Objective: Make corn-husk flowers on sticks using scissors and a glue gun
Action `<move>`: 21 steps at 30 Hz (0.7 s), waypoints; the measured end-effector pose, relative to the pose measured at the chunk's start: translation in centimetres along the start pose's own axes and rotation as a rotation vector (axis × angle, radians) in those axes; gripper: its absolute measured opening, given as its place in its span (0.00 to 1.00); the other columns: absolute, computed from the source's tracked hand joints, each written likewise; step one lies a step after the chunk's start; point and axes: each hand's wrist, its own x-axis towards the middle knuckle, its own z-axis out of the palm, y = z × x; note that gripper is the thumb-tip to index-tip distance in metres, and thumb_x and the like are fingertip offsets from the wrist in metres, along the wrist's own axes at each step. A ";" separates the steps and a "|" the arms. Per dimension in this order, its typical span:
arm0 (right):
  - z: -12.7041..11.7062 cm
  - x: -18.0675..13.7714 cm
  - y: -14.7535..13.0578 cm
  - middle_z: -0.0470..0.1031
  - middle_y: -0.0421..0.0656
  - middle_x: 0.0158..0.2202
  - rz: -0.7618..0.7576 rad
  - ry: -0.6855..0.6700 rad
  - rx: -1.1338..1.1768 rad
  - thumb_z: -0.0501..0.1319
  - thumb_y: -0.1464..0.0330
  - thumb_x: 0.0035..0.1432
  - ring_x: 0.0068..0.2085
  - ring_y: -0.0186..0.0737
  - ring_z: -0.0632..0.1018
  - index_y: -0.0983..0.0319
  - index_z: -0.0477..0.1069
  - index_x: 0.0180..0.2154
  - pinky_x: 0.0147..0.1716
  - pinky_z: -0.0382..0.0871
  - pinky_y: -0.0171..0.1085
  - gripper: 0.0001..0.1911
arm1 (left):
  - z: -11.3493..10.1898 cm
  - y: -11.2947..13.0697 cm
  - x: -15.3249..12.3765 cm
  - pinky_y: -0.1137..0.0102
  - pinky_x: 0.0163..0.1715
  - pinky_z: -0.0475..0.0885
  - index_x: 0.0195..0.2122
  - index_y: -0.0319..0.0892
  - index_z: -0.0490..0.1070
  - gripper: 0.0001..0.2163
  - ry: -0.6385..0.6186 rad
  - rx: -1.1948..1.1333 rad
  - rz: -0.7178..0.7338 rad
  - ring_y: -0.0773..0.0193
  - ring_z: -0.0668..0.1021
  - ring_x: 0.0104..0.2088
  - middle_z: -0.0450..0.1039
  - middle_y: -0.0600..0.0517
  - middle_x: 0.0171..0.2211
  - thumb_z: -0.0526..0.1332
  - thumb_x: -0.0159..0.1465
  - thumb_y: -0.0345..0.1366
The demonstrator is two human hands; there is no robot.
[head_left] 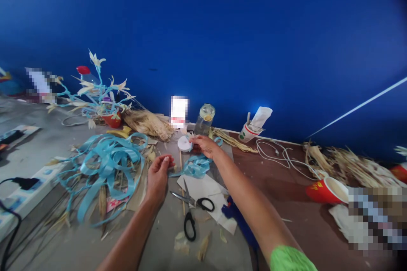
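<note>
My right hand (205,146) reaches forward, its fingers closed at the right edge of a flat white roll (183,144). A pale scrap shows beside the fingertips. To the left and closer to me, my left hand (159,175) is curled with thumb and fingers together; what they hold, if anything, is hidden. Crumpled light-blue ribbon (197,166) lies below my right hand. Nearer me, black-handled scissors (192,203) rest with blades apart, partly over white paper (219,207). A dark blue tool (238,220), perhaps a glue gun, is partly covered by my right forearm.
A tangle of blue ribbon (111,169) and a power strip (38,190) lie left. Behind stand a flower arrangement (100,80), dried husks (148,125), a glass jar (205,118) and a paper cup (249,132). Right are a white cable (286,159) and red cup (327,189).
</note>
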 end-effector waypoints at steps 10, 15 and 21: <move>0.5 2.8 0.8 0.74 0.36 0.23 -0.289 0.155 -0.300 0.66 0.66 0.42 0.29 0.33 0.73 0.62 0.72 0.24 0.29 0.64 0.30 0.06 | 0.0 -0.1 -0.1 0.73 0.27 0.66 0.31 0.38 0.72 0.15 -0.053 0.149 0.055 0.67 0.73 0.26 0.72 0.52 0.26 0.62 0.55 0.47; -0.1 1.8 0.4 0.75 0.40 0.29 -0.446 0.311 -0.363 0.62 0.62 0.47 0.35 0.38 0.74 0.61 0.73 0.27 0.35 0.64 0.33 0.08 | 0.3 0.2 -0.5 0.73 0.27 0.66 0.30 0.38 0.72 0.15 -0.059 0.171 0.062 0.67 0.72 0.25 0.72 0.52 0.24 0.61 0.55 0.48; -0.1 0.4 0.0 0.74 0.40 0.25 -0.566 0.442 -0.445 0.56 0.61 0.54 0.28 0.38 0.74 0.61 0.72 0.36 0.33 0.66 0.35 0.13 | 0.5 0.2 -0.6 0.73 0.26 0.65 0.29 0.39 0.71 0.17 -0.065 0.158 0.059 0.67 0.72 0.25 0.71 0.52 0.25 0.61 0.54 0.50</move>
